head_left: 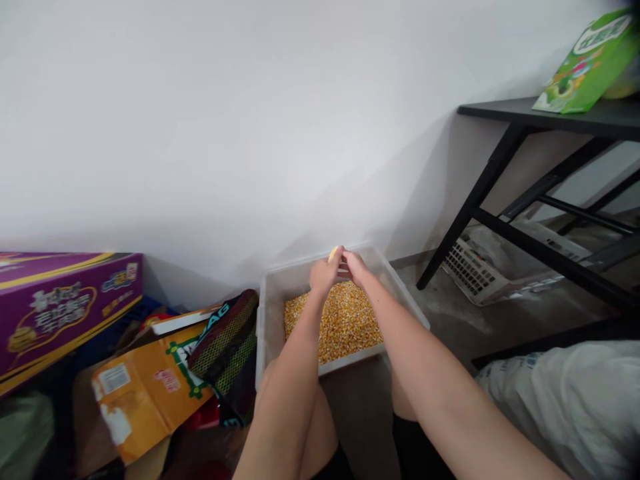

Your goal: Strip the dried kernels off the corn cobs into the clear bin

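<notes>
My left hand [324, 272] and my right hand [355, 264] come together above the far part of a translucent plastic bin [273, 333]. Their fingers curl in and meet, with a small gap visible between them. Pale yellow corn [333, 253] shows at the top of my left hand; whether it is a cob or loose kernels is too small to tell. My right fingers close in against the same spot, partly hidden. Beneath both hands, loose yellow corn kernels [345, 327] cover the bin's floor, heaped toward the right side. The bin stands between my legs against the wall.
To the left lie a purple carton [75, 307], a flattened orange box [155, 380] and a dark mesh bag [230, 353]. A black table [540, 113] bearing a green carton [585, 63] stands right, with a white basket [480, 273] below. A white sack [570, 400] is near right.
</notes>
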`<move>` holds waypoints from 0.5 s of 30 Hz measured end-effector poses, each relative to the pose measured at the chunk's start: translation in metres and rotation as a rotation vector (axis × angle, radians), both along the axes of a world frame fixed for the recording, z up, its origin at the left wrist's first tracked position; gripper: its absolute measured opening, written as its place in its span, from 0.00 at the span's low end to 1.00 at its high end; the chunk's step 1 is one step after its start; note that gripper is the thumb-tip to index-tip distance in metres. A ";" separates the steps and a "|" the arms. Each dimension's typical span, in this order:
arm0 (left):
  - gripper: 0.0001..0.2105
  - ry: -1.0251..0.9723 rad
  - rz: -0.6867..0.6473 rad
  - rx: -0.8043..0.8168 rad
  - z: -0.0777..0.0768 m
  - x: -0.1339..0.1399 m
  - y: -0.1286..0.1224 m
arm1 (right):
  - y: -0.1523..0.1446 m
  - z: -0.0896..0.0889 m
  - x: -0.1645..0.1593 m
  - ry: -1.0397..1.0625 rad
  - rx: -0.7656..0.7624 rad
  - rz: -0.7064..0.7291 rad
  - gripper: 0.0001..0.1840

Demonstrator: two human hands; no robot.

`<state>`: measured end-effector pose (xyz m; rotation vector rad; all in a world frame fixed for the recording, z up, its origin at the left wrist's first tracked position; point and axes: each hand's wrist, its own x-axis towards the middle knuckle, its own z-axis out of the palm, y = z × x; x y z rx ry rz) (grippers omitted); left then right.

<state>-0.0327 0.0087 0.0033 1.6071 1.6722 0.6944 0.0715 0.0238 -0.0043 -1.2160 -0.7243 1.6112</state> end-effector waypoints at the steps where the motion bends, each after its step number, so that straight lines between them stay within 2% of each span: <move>1: 0.39 0.000 -0.014 0.028 -0.001 -0.001 0.001 | 0.000 0.001 0.001 0.022 -0.001 -0.006 0.12; 8: 0.39 0.050 -0.100 0.186 -0.006 -0.002 0.004 | 0.004 0.000 0.008 0.156 -0.002 -0.011 0.10; 15: 0.37 0.016 -0.137 0.162 -0.011 -0.006 0.004 | 0.003 -0.001 0.010 0.168 -0.061 -0.020 0.10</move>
